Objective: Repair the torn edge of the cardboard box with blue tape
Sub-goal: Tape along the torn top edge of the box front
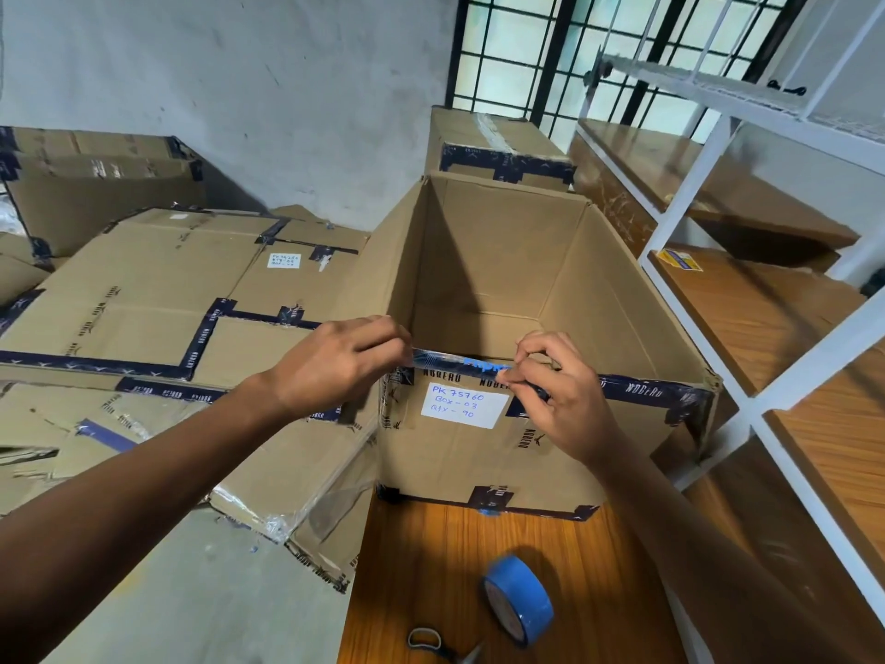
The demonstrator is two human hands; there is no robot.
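An open cardboard box (pixel 483 452) stands on a wooden table, its near top edge lined with dark printed tape and a white handwritten label on the front. A strip of blue tape (pixel 459 364) is stretched along that near edge. My left hand (pixel 335 361) pinches the strip's left end at the box's near left corner. My right hand (pixel 560 385) pinches the strip's right end over the edge, above the label. A roll of blue tape (pixel 519 599) lies on the table in front of the box.
Scissors (pixel 440 646) lie at the table's (pixel 431 567) front edge beside the roll. Several flattened and stacked cardboard boxes (pixel 158 299) fill the left. Another taped box (pixel 498 146) sits behind. A white shelf frame (pixel 709 184) with wooden boards stands close on the right.
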